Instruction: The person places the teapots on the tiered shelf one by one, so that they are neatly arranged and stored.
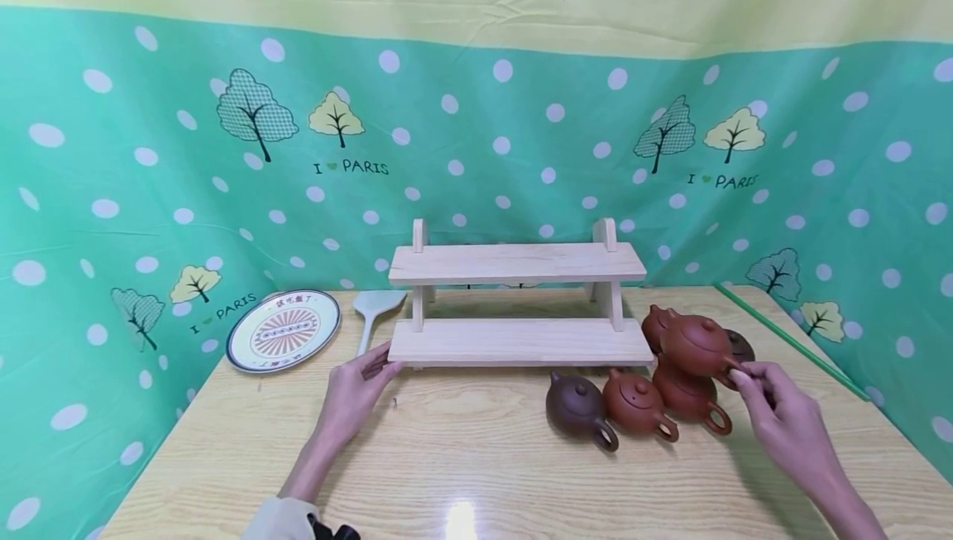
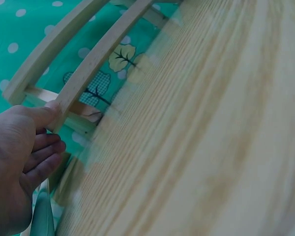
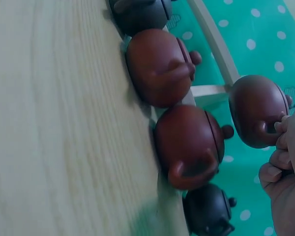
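My right hand [image 1: 789, 420] pinches the handle of a reddish-brown clay teapot [image 1: 694, 345]. In the right wrist view this lifted teapot [image 3: 255, 110] hangs in the air above the others. Below it stands another reddish-brown teapot [image 1: 683, 397], partly covered in the head view. To its left are a smaller reddish-brown teapot [image 1: 631, 401] and a dark purple-brown teapot [image 1: 577, 406]. Behind, a red-brown teapot [image 1: 655, 325] and a dark teapot [image 1: 740, 346] are partly hidden. With thumb and fingers, my left hand [image 1: 356, 391] grips the left end of the two-tier wooden shelf's lower board [image 1: 514, 341].
A patterned plate [image 1: 284, 332] leans at the back left, beside a pale spatula [image 1: 375, 304]. Along the table's right side lies a thin green stick [image 1: 797, 346]. A polka-dot curtain [image 1: 476, 135] encloses the back and sides of the wooden table [image 1: 417, 474].
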A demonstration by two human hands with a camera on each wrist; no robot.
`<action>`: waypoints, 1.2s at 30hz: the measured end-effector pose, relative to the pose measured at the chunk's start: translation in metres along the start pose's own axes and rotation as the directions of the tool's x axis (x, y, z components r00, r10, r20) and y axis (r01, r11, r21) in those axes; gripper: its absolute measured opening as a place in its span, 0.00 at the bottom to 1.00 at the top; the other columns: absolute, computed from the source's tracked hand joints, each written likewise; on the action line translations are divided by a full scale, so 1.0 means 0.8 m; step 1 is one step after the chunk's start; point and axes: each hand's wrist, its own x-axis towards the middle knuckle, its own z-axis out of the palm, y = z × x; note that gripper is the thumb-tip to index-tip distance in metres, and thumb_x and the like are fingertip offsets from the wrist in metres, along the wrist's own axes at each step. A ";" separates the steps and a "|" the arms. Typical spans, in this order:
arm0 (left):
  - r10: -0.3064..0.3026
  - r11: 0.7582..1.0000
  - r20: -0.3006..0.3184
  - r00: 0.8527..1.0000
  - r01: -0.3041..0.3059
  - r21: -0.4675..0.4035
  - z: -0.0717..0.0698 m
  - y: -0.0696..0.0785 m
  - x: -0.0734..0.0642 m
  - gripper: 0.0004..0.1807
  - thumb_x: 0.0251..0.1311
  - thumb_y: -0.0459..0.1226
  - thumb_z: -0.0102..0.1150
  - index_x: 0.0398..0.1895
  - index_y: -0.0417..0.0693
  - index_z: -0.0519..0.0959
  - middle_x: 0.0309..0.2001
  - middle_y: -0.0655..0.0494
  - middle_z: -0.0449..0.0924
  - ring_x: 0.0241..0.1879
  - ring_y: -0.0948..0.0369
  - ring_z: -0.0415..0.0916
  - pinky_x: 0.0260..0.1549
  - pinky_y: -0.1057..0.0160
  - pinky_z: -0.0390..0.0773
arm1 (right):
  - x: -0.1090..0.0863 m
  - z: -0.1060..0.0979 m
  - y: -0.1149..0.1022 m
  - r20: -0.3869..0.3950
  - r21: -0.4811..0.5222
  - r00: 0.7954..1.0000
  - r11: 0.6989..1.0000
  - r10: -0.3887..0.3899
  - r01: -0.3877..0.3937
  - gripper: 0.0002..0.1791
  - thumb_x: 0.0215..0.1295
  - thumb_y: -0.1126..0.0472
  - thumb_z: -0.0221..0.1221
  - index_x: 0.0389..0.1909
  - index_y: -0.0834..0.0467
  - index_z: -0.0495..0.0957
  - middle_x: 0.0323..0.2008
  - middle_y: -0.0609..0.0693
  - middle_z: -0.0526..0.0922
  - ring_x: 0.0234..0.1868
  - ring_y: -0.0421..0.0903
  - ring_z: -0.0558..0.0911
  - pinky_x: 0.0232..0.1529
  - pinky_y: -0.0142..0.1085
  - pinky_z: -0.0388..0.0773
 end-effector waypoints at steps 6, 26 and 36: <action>0.007 1.000 -0.003 1.000 -0.007 -0.002 0.000 -0.001 -0.001 0.27 0.67 0.39 0.70 0.64 0.32 0.78 0.53 0.36 0.84 0.52 0.46 0.85 0.51 0.62 0.85 | 0.010 0.011 -0.010 0.018 0.009 1.000 1.000 -0.013 0.013 0.03 0.77 0.69 0.58 0.46 0.64 0.78 0.25 0.42 0.73 0.23 0.36 0.68 0.16 0.30 0.62; 0.001 1.000 -0.003 1.000 -0.001 -0.005 0.000 -0.001 -0.001 0.27 0.66 0.37 0.70 0.64 0.31 0.77 0.53 0.36 0.84 0.52 0.47 0.85 0.50 0.62 0.85 | 0.043 0.050 -0.055 0.057 0.084 0.992 0.990 -0.115 0.110 0.02 0.76 0.70 0.58 0.45 0.64 0.79 0.25 0.49 0.76 0.25 0.37 0.68 0.20 0.30 0.62; 0.004 1.000 -0.005 1.000 -0.004 -0.008 0.000 -0.001 -0.001 0.27 0.66 0.38 0.70 0.63 0.31 0.78 0.53 0.37 0.84 0.51 0.48 0.85 0.51 0.63 0.85 | 0.057 0.067 -0.078 0.087 0.116 0.989 0.987 -0.121 0.110 0.02 0.76 0.68 0.59 0.44 0.62 0.78 0.28 0.50 0.77 0.26 0.39 0.69 0.20 0.30 0.64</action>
